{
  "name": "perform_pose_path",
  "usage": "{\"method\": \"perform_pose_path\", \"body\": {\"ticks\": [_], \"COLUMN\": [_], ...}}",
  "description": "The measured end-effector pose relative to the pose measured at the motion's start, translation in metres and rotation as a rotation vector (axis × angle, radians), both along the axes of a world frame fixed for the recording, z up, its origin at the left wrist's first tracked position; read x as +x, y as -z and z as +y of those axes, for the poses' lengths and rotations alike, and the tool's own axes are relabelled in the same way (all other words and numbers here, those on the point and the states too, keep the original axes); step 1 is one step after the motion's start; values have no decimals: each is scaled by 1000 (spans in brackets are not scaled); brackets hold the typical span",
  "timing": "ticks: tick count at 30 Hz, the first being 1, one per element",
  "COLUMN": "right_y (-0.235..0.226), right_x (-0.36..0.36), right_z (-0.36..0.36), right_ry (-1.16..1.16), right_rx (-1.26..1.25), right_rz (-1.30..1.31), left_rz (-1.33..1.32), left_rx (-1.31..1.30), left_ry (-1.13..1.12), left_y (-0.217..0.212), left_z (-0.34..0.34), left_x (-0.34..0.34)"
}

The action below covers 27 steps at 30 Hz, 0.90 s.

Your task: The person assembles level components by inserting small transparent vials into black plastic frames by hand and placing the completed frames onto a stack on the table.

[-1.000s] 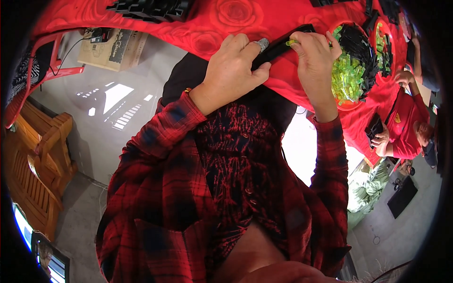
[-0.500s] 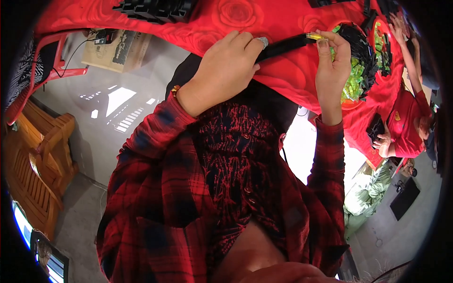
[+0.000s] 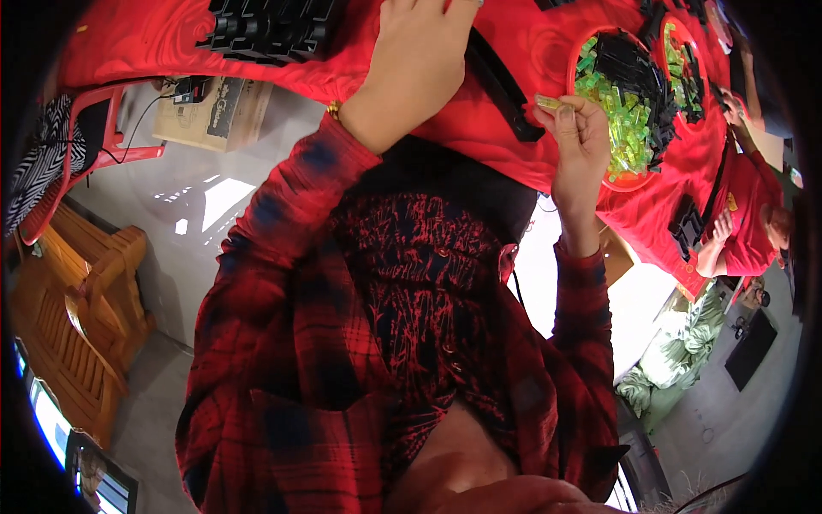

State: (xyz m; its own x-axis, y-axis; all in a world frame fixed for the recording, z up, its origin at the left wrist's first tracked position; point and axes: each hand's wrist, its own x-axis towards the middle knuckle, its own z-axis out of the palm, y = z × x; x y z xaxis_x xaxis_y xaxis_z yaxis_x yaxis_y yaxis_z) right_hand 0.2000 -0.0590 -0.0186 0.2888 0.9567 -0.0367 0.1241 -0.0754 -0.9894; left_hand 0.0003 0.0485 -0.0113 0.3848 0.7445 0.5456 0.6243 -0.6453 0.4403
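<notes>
Overhead, right hand [image 3: 582, 141] fingers pinching yellow-green brick [image 3: 549, 102], left hand [image 3: 419, 60] flat on black strip [image 3: 501, 86].

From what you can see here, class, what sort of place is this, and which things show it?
Probably an indoor workshop or activity room for building with small bricks. A red-clothed table carries a red bowl of translucent green and black plastic pieces, a black assembled block structure sits nearby, and another person in red works alongside.
</notes>
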Motion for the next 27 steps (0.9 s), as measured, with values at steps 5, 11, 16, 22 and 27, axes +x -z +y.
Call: {"method": "perform_pose_path", "body": {"ticks": [5,11,16,22,27], "right_y": [11,8,9,2,-11], "right_x": [-9,-26,-29,-33,-21], "right_z": [-11,-21,-23,-26,-8], "right_ry": [61,55,75,73,110], "right_rx": [16,-35,-56,34,156], "right_rz": [104,265,319,223,-55], "left_rz": [-132,-434,-575,-782,-191], "left_rx": [-205,-489,-557,-839,-597], "left_ry": [-79,-115,-41,114,-44], "left_y": [29,37,41,47,17], "left_z": [-39,-70,-65,-57,-82], "left_x": [2,8,6,4,6]}}
